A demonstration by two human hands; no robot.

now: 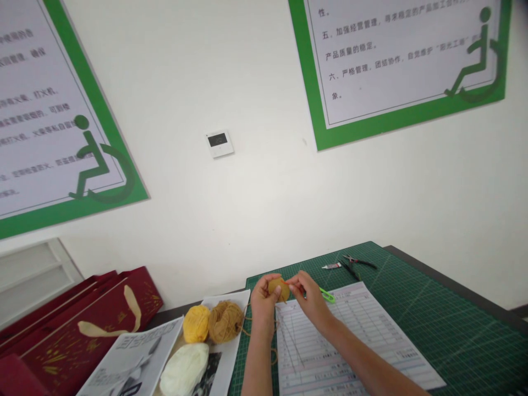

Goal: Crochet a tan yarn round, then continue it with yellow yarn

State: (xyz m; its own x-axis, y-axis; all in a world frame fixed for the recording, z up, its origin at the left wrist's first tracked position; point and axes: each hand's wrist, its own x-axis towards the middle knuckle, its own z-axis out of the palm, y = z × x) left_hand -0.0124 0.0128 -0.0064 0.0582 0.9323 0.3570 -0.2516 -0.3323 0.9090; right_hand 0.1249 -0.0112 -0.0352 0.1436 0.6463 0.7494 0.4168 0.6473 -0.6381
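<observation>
Near the far edge of the cutting mat, my left hand is closed round a small, rounded tan yarn piece. My right hand pinches a thin orange tool whose tip touches the piece's right side; its exact kind is too small to make out. Just behind the right hand, a bright green looped object shows, partly covered; whether it lies on the paper or is held, I cannot tell. Loose tan yarn hangs beside my left wrist. Left of it sit a tan yarn ball, a yellow one and a cream one.
Printed sheets lie on the green cutting mat under my right forearm. Pliers, a dark tool and a small white tube are farther back. Dark red gift bags stand at left, against the white wall.
</observation>
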